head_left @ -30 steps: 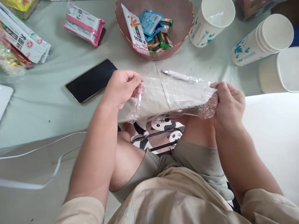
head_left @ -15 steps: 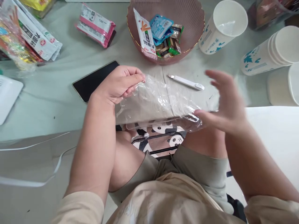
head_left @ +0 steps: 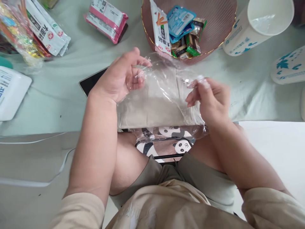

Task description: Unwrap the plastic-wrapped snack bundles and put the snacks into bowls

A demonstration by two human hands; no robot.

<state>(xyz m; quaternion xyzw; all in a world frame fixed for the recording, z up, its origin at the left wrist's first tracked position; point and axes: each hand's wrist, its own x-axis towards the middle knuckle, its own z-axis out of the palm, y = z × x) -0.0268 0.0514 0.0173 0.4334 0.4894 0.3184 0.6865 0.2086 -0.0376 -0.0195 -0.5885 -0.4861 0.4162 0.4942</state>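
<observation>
A clear plastic bag (head_left: 162, 92) is stretched between my two hands over the table's near edge, its lower part hanging above my lap. My left hand (head_left: 124, 76) grips the bag's upper left side with fingers partly curled, the film bunched at its fingertips. At the upper right, my right hand (head_left: 212, 98) pinches the bag's edge between thumb and fingers. Partly covered by my left hand and wrist, a dark phone (head_left: 91, 81) lies on the table. The white utility knife seen earlier does not show now.
Beyond the bag stands a pink ribbed bowl (head_left: 216, 28) with wrapped snacks. Paper cups (head_left: 254, 31) are at right. A pink-and-white snack pack (head_left: 106, 20), several snack packets (head_left: 45, 30) and a white box (head_left: 13, 93) lie left. A panda-print surface (head_left: 164, 148) shows between my legs.
My right hand has moved up and left, from half-open beside the bag to pinching its edge. The bag is spread wider and higher. My left hand's fingers have loosened somewhat. The view has shifted.
</observation>
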